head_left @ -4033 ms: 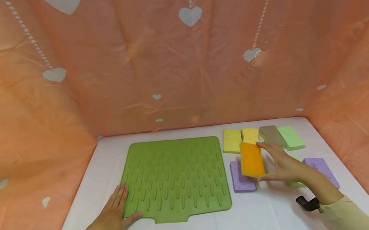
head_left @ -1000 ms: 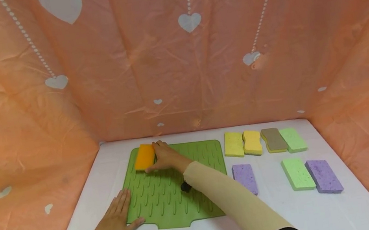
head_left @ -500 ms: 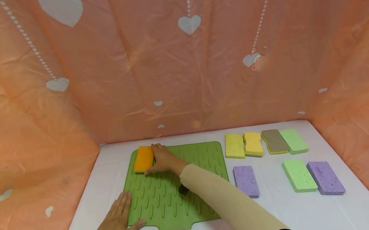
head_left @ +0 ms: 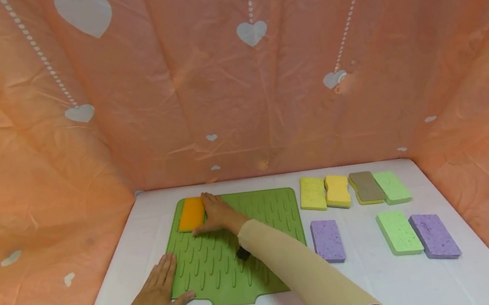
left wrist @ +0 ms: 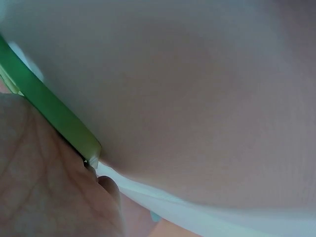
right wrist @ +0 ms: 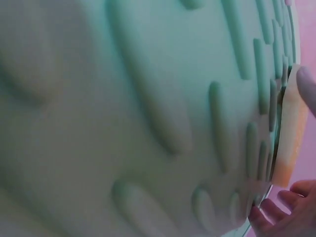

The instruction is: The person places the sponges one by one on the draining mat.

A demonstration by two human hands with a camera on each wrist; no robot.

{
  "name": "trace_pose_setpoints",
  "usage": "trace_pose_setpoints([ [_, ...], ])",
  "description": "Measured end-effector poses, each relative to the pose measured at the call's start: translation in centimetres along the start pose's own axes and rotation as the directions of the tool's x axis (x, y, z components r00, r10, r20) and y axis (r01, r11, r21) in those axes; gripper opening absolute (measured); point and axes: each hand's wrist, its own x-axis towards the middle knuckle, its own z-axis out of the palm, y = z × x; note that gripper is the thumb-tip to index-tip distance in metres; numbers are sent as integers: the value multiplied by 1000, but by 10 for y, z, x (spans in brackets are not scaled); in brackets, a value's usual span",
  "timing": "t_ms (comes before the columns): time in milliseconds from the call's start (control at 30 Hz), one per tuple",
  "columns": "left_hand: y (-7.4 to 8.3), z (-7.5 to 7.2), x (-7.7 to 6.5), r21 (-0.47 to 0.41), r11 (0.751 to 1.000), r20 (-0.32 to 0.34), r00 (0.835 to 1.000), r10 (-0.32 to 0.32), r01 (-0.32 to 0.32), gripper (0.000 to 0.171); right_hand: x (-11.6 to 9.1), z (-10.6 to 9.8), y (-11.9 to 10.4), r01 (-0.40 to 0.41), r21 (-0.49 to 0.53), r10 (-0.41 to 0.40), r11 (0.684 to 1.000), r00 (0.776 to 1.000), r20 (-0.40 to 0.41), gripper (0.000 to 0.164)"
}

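An orange sponge (head_left: pixel 191 214) lies flat at the far left corner of the green ridged mat (head_left: pixel 260 255). My right hand (head_left: pixel 220 214) is beside its right side, thumb and fingers spread apart around the near and far ends. In the right wrist view the sponge's pale edge (right wrist: pixel 290 133) shows between my thumb (right wrist: pixel 308 89) and fingers (right wrist: pixel 291 210), which look loosened from it; slight contact is hard to rule out. My left hand (head_left: pixel 150 298) rests flat over the mat's near left edge, fingers straight. The left wrist view shows its palm (left wrist: pixel 49 173) against the green mat edge (left wrist: pixel 54 106).
Right of the mat, a back row holds two yellow sponges (head_left: pixel 312 193), a grey-topped sponge (head_left: pixel 367 188) and a light green sponge (head_left: pixel 393 187). Nearer are two purple sponges (head_left: pixel 328 241) and another green sponge (head_left: pixel 399 233). Orange cloth walls (head_left: pixel 236 95) enclose the white table (head_left: pixel 363 282).
The orange sponge travelled from the right-hand group to the mat's far left corner in my right hand. Over the last half second it settled flat and my fingers loosened. My left hand stayed put.
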Motion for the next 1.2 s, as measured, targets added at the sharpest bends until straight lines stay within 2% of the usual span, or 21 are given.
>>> trace_pose_setpoints([
  [267,2,0,1,-1,1000,-1,1000,3,-3,111,-9,-12,13,5,162,-13,987,999,50,120],
  [333,2,-1,2,3,1000,1,1000,7,-7,111,-12,-17,20,12,175,-21,984,998,54,119],
  [733,0,3,1,5,1000,-19,1000,7,-6,111,-44,-54,62,58,153,-68,987,996,60,113],
  [1000,1,3,1,26,999,-45,999,20,-19,110,-68,-76,93,67,111,-70,992,997,17,114],
  [1200,0,4,0,-23,1000,-32,999,11,-12,110,-86,-88,119,56,106,-56,993,998,-5,113],
])
